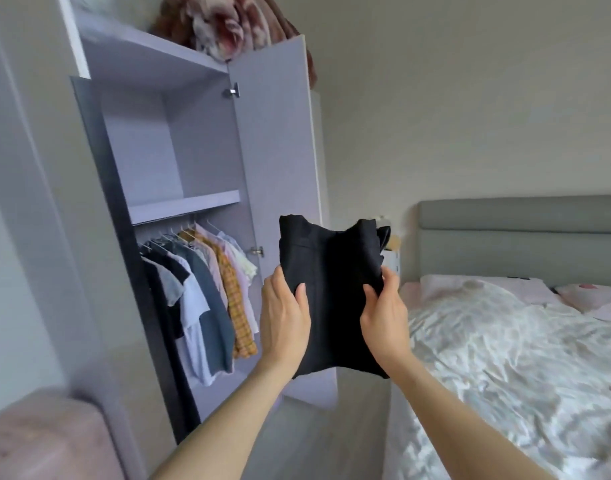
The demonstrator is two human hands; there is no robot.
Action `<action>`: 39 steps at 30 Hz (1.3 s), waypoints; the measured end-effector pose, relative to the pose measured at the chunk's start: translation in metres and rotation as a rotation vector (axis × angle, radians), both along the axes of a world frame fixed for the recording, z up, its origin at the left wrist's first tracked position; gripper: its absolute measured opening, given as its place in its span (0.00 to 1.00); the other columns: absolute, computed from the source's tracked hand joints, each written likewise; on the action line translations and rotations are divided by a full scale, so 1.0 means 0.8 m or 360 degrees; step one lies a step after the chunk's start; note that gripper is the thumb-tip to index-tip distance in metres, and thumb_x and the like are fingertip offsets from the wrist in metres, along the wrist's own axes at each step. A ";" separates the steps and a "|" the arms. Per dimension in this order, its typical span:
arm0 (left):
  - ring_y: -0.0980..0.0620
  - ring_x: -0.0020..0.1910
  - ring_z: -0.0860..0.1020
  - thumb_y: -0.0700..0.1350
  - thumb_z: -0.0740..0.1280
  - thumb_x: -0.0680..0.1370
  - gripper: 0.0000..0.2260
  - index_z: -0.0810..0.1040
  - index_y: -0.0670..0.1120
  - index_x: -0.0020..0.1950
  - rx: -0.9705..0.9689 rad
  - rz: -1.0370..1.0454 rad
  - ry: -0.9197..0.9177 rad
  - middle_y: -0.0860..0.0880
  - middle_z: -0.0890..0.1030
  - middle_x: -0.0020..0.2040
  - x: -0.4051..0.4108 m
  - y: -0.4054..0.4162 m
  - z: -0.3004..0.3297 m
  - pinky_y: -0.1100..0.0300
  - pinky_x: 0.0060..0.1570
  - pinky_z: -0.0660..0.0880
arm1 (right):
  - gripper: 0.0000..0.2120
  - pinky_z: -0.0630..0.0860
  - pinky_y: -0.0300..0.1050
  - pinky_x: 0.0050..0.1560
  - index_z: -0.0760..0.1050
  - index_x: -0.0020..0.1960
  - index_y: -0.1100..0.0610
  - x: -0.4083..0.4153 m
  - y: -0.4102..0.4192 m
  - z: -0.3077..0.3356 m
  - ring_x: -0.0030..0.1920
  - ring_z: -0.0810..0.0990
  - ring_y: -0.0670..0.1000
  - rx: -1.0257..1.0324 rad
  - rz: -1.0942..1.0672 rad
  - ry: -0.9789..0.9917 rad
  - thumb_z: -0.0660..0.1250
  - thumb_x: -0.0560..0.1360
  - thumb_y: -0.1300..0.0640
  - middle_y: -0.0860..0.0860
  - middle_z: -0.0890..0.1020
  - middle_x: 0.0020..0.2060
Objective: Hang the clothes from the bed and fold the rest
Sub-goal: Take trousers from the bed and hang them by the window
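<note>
a person's two bare forearms reach up from the near edge of the scene, holding a folded black garment (332, 292) in the air between an open wardrobe (200, 140) on the left and a bed (505, 358) on the right. the left hand (285, 320) grips the garment's left edge, thumb curled over the front of the cloth and the other fingers hidden behind it. the right hand (383, 317) grips the right edge the same way, thumb pressed on the front, fingers wrapped behind. the garment is held upright, a flat dark bundle, with its top edge showing two raised corners.

inside the wardrobe, a rail under a shelf (184, 206) carries a row of hanging shirts (207, 292) on hangers: dark, grey, white, an orange check and pale pink ones, packed close together. the wardrobe's right door (280, 168) stands open, just behind the held garment. a floral blanket (224, 26) sits bundled on top of the wardrobe.

the bed has a grey padded headboard (522, 233) at the far right, a crumpled pale patterned duvet (522, 368) and pink pillows (477, 285) near the headboard. a blurred pink upholstered object (44, 438) fills the near left corner.
</note>
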State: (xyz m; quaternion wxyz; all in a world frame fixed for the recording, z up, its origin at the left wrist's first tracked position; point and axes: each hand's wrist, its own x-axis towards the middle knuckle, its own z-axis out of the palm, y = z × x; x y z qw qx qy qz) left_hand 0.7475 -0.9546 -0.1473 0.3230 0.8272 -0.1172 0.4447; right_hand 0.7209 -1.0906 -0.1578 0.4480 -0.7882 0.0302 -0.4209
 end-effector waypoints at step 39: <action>0.48 0.49 0.76 0.41 0.62 0.79 0.26 0.56 0.44 0.75 0.0027 0.0577 -0.0479 0.40 0.64 0.67 0.742 0.210 0.217 0.63 0.46 0.72 | 0.24 0.58 0.16 0.57 0.60 0.73 0.57 0.835 0.160 0.219 0.64 0.66 0.42 -0.0028 0.0804 -0.0936 0.57 0.79 0.67 0.42 0.66 0.65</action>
